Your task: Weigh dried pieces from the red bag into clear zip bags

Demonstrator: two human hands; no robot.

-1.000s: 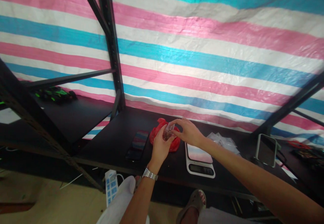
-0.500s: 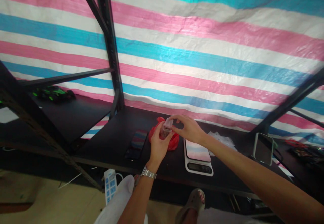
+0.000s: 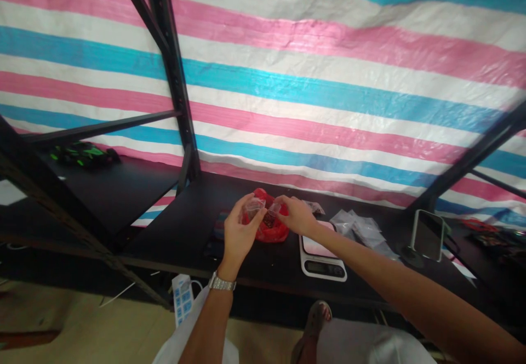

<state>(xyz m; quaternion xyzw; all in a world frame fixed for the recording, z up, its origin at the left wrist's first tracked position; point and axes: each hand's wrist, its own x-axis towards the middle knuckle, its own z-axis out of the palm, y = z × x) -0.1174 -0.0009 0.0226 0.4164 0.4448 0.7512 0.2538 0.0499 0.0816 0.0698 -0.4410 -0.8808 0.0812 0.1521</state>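
My left hand [image 3: 239,231], with a metal-banded watch on its wrist, is closed on a small clear plastic bag [image 3: 255,205] over the left side of an open red plastic bag [image 3: 273,235]. Small brown pieces [image 3: 269,220] lie inside the red bag. Thumb and fingers of my right hand [image 3: 296,216] pinch a small clear plastic piece [image 3: 275,207] above the red bag; its exact kind is too small to make out. Just right of the red bag is a white digital scale [image 3: 324,269], partly covered by my right forearm.
Several clear plastic bags [image 3: 361,229] lie right of the scale. A small filled bag [image 3: 314,207] is behind my right hand. A dark phone [image 3: 216,243] lies left; another phone [image 3: 427,235] stands on a holder at right. Black shelf posts [image 3: 175,73] frame the table.
My hands were together at one clear bag and have moved apart, the left one leftward. The red bag's contents now show. A small filled bag behind my right hand has come into view.
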